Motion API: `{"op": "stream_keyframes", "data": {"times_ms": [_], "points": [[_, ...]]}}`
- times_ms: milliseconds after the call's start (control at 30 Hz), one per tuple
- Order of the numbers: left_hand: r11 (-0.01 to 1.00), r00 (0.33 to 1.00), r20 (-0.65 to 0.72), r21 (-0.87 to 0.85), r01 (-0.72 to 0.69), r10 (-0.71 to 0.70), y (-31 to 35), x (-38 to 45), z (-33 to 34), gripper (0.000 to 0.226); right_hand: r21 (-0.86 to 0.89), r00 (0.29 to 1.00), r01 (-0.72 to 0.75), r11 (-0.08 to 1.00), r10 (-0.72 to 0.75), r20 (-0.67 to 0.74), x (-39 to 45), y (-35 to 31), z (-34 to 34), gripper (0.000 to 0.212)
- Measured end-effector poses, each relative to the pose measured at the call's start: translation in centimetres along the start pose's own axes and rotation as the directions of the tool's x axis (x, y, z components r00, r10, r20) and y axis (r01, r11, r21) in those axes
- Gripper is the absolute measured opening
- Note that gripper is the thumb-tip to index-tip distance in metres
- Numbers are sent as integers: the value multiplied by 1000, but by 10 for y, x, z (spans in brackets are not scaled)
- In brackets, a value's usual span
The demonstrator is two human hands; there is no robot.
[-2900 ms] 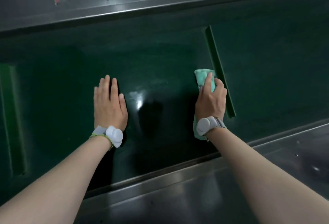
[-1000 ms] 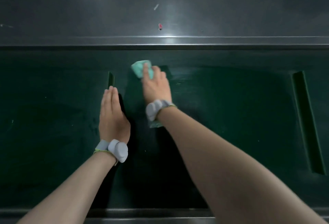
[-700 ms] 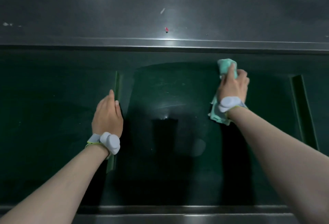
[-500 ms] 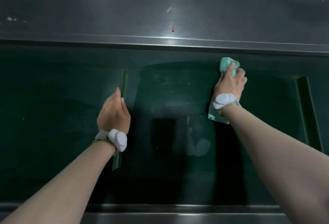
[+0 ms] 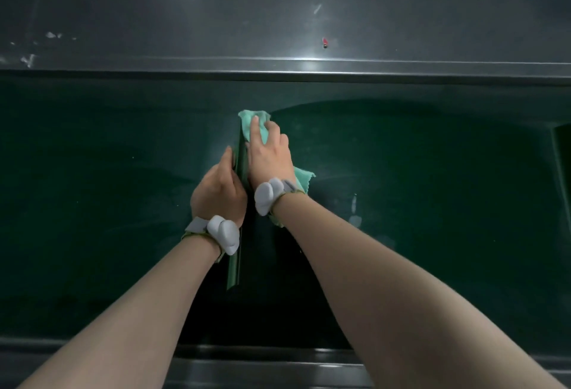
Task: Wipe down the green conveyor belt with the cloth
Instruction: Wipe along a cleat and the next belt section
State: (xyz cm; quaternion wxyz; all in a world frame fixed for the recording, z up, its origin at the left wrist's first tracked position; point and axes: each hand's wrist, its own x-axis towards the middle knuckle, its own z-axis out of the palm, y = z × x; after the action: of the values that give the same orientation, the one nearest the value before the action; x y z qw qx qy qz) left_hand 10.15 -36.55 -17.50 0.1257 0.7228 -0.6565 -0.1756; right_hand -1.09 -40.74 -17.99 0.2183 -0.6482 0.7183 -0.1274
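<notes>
our right hand (image 5: 268, 156) presses the teal cloth (image 5: 254, 127) flat vs the belt cleat (image 5: 237, 234), whose long axis runs near-to-far betw both hands, left hand (image 5: 220, 190) cupped on its other side.

no readable text, labels, brands, numbers or signs anywhere

the belt (image 5: 417, 203) runs dark green across the middle, between a steel rail (image 5: 278, 17) at 12 o'clock and a steel edge (image 5: 278, 370) at 6 o'clock. a raised cleat (image 5: 234, 262) crosses the belt at centre; another cleat (image 5: 560, 153) shows at 3 o'clock. a cloth (image 5: 304, 176) lies on the belt just right of the centre cleat, pressed flat under the right hand (image 5: 268, 156). the left hand (image 5: 217, 190) rests on the belt against the cleat's left side. pale flecks (image 5: 51, 35) and a red speck (image 5: 324, 40) sit on the rail.
</notes>
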Motion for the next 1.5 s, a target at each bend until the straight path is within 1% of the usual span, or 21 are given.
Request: {"op": "stream_keyframes", "data": {"times_ms": [100,167,233,267,367,433,533,600,700,767,867,900,967,1033,1100,1133,1233,1333,1367,1433,1500], "points": [[1000,1000,-6,13,-26,26,3,-3,-1,48,-50,993,87,995,-90,-71,-38,7,4,56],[1000,1000,6,24,-13,13,7,-6,0,50,-120,987,157,980,-161,-25,-69,11,11,59],[1000,999,39,22,4,-5,9,-8,-1,55,-143,983,181,973,-176,43,-94,19,14,64],[1000,998,59,23,11,-13,10,-8,-2,59,-145,983,183,972,-179,44,-102,24,12,66],[998,995,95,64,10,-16,16,-15,-1,61,-149,971,219,964,-231,-67,-126,45,1,68],[997,995,94,77,8,-15,18,-25,1,61,-191,969,206,960,-227,-95,-134,71,-12,70],[997,995,105,80,-9,1,16,-43,2,61,-250,973,32,968,-88,-215,-137,129,-44,67],[997,994,110,80,-20,11,11,-57,2,61,-238,963,-116,964,50,-265,-145,181,-70,63],[997,991,132,81,-19,8,5,-78,1,64,-185,908,-337,923,267,-323,-167,251,-106,61],[996,989,146,88,-29,15,3,-87,0,66,-148,864,-434,889,363,-350,-176,268,-116,60],[992,987,159,114,-47,28,2,-94,-1,69,-102,811,-508,855,435,-391,-170,249,-106,56],[992,987,161,117,-46,27,2,-97,-2,69,-103,810,-509,854,435,-393,-167,234,-98,57],[992,987,160,120,-42,22,3,-104,-2,70,-135,846,-457,879,383,-370,-166,196,-78,64],[990,987,157,132,-43,22,3,-112,-1,71,-109,912,-341,934,300,-280,-174,152,-53,68],[984,988,150,168,-54,28,2,-119,0,71,-73,972,-184,980,170,-163,-189,107,-29,71],[981,988,151,186,-56,27,2,-122,0,72,-76,988,-111,991,102,-115,-198,87,-20,70],[978,988,152,208,-34,2,5,-125,1,73,-93,996,18,995,-27,-89,-216,59,-9,68],[973,992,125,230,-3,-26,9,-127,2,73,-208,985,138,968,-156,-72,-218,80,-20,67],[970,994,105,243,2,-29,10,-128,3,73,-233,984,144,962,-165,-73,-217,94,-25,69],[954,997,77,298,-21,-2,13,-134,6,71,-244,990,47,969,-77,-115,-217,125,-40,71],[914,991,86,385,-127,101,21,-144,12,68,-249,983,-63,966,17,-185,-219,161,-60,69]]}}
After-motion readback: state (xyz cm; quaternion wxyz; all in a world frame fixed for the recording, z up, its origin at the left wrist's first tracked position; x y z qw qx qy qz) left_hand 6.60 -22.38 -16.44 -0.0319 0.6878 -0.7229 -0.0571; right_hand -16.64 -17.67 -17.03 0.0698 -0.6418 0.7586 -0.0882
